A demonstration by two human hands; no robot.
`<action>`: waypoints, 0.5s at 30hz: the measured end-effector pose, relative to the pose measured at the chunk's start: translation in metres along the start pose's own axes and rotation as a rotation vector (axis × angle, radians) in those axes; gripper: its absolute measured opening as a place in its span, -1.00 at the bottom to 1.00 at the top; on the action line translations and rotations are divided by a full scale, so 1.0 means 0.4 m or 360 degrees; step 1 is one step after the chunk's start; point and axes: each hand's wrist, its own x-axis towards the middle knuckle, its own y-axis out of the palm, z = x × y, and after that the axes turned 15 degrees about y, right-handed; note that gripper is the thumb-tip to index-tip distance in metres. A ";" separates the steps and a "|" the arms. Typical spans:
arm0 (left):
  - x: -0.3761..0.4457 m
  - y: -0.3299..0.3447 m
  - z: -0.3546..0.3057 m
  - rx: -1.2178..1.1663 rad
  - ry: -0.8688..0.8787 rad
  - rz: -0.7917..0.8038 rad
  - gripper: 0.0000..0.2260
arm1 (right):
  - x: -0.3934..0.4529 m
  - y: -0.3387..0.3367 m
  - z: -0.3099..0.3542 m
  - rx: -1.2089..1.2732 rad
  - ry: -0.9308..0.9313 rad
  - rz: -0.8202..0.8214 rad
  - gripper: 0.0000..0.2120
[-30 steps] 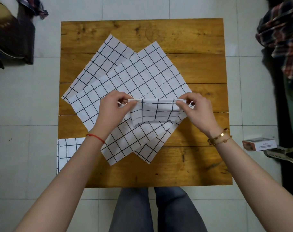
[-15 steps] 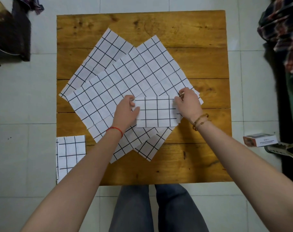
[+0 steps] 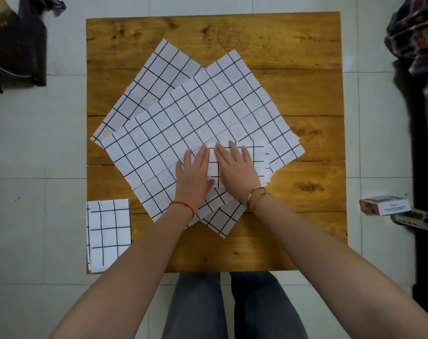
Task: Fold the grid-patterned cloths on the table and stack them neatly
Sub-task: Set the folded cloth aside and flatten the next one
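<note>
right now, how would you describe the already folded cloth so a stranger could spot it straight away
Start at the wooden table and go to its near left corner, beside the person's left forearm. The folded grid cloth lies there alone, a small square aligned with the table edges. The unfolded cloths are large, spread diagonally and overlapping mid-table, and the other small folded piece is under both hands.

A wooden table (image 3: 293, 45) of knotted planks stands on a pale tiled floor (image 3: 37, 143). Off its right edge a small box (image 3: 385, 205) with a white side and reddish end lies on the tiles — just beside the toe of a shoe (image 3: 418, 220). Plaid fabric (image 3: 418, 40) hangs at the upper right. At the upper left sits a dark bag (image 3: 15, 47) — partly cut off by the frame.
</note>
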 end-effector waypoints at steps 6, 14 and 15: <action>-0.003 0.002 -0.005 0.0028 -0.0024 0.0022 -0.26 | -0.032 0.007 -0.127 0.0043 0.0191 -0.0041 -0.46; -0.010 0.004 -0.007 0.0020 -0.0005 0.0007 -0.26 | -0.055 0.002 -0.192 0.0311 0.0430 -0.0200 -0.48; -0.015 0.004 -0.009 0.0016 0.0000 -0.0023 -0.26 | -0.060 -0.003 -0.180 0.0325 0.0414 -0.0224 -0.49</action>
